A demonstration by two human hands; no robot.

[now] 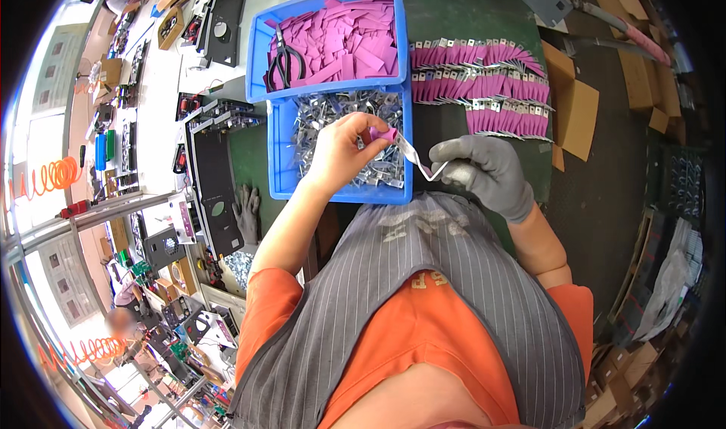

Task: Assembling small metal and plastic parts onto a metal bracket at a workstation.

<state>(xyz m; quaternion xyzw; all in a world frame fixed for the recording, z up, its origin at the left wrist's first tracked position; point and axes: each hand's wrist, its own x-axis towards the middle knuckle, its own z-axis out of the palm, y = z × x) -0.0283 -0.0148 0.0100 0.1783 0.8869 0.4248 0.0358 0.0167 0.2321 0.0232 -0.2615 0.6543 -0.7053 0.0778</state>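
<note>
My bare left hand (340,153) pinches a small purple strip (387,135) between thumb and fingertips, above the near blue bin (348,194). The strip meets one end of a thin, bent metal bracket (411,154). At the bracket's other end, just right of the bin, my right hand (488,175) in a grey glove grips it between thumb and fingers. Loose metal brackets (318,115) fill the near bin. Behind it, a second blue bin (253,58) holds many purple strips (355,32) and black-handled scissors (284,64).
Right of the bins, several rows of brackets with purple strips (484,86) lie on the green table (461,20). Open cardboard boxes (578,119) stand beyond its right edge. A grey glove (246,213) shows left of the near bin, beside black metal panels (212,179).
</note>
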